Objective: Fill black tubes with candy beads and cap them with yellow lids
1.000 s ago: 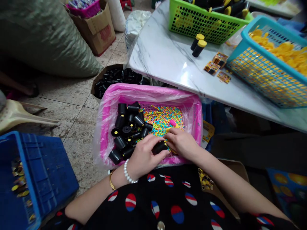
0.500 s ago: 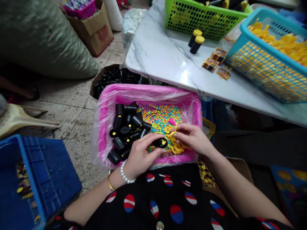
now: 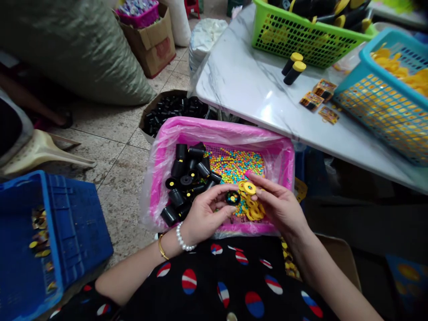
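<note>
My left hand (image 3: 209,209) is closed round a small black plastic canister (image 3: 233,198), its mouth facing up with coloured beads showing inside. Just right of that mouth, my right hand (image 3: 281,200) pinches a yellow ring-shaped cap (image 3: 249,188) between thumb and fingers. Cap and canister are apart. Below both hands sits a pink basket (image 3: 154,178) lined with clear plastic. Inside it, black canisters (image 3: 177,196) are heaped on the left and small multicoloured beads (image 3: 227,162) spread over the middle and right. More yellow caps (image 3: 254,211) lie under my right fingers.
A marble-topped table (image 3: 240,84) holds a green basket (image 3: 310,42), a blue basket of yellow pieces (image 3: 377,93), two capped canisters and small printed packets. Left are a blue crate (image 3: 80,232), a pale stool leg (image 3: 50,154) and a large sack (image 3: 83,53). Behind stands a box of black canisters (image 3: 174,109).
The view has shifted, so everything sits further right in the picture. My right hand has turned the yellow cap flatter, facing up. The canister in my left hand now points more upward.
</note>
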Available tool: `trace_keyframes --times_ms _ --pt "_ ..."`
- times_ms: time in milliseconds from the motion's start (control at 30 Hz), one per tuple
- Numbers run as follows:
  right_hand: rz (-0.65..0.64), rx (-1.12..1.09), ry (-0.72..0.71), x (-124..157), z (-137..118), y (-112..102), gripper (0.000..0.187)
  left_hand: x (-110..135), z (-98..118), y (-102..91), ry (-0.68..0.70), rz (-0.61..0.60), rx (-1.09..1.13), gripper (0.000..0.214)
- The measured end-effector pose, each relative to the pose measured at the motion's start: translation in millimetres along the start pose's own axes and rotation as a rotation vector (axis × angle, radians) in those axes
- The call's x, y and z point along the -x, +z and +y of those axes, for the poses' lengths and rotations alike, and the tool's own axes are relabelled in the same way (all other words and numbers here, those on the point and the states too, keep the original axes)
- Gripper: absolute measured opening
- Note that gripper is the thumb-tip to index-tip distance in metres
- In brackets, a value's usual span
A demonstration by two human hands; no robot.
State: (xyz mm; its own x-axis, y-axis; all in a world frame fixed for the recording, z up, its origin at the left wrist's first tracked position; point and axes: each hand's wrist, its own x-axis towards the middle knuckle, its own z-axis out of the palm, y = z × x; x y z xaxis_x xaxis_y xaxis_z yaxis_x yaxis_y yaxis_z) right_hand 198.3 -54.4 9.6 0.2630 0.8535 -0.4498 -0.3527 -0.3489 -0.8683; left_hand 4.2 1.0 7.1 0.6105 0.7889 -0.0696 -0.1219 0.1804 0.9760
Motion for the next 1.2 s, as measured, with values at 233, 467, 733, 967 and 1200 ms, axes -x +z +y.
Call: trace_keyframes --times_ms 233,467,733,967,1200 --pt "-0.018 -0.065 0.067 7 -9 4 0.032 3 -1 1.0 0.035 -0.008 0.047 0.036" --pt "-0.013 0.022 0.023 12 -9 18 0.025 1 -7 1.7 0.032 0.016 -0.179 0.037" --pt "-0.041 0.079 0.041 22 0 31 0.027 1 -2 0.2 0.202 0.017 -0.336 0.036" --pt "-0.04 -0.004 0.14 24 0 35 0.038 1 -4 -2.0 0.33 0.013 -0.442 0.037" --pt "-0.192 -0.013 0.222 28 -4 31 0.035 -1 -2 -2.4 0.489 0.008 -0.456 0.032"
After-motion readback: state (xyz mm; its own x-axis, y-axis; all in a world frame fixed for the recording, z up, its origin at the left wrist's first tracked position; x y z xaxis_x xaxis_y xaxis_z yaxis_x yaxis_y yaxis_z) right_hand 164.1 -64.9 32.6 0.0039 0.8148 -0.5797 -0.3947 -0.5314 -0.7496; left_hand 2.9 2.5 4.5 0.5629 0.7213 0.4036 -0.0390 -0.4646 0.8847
